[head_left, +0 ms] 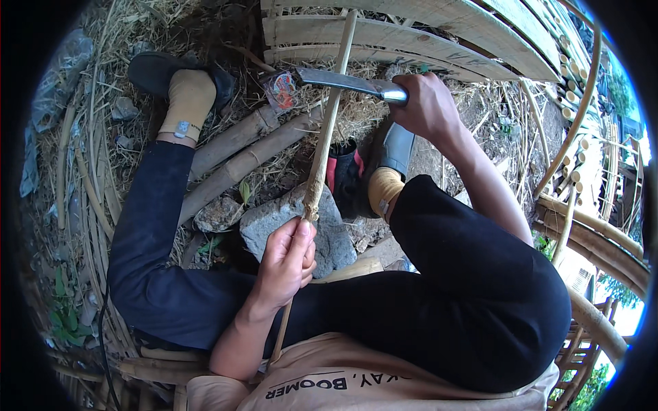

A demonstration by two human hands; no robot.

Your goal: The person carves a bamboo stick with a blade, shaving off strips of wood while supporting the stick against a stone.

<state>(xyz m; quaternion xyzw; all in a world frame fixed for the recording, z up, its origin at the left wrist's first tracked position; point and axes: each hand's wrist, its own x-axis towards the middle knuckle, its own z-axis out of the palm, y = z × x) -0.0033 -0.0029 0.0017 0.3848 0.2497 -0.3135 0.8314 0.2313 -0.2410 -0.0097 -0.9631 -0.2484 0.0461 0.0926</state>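
My left hand is closed around a long, thin bamboo stick, just below a knobbly joint. The stick slants up and away from my lap toward wooden slats at the top. In my right hand is a machete, its handle hidden inside my fist and a shiny metal collar showing. The dark blade points left and crosses the upper part of the stick; whether it touches the stick I cannot tell. A large grey stone lies beneath the stick, beyond my left hand.
Two thick bamboo poles lie left of the stone. A black-and-red object stands between the stone and my right foot. Wooden slats rise at the far side. Bamboo poles are stacked at right. Straw and a crumpled wrapper cover the ground.
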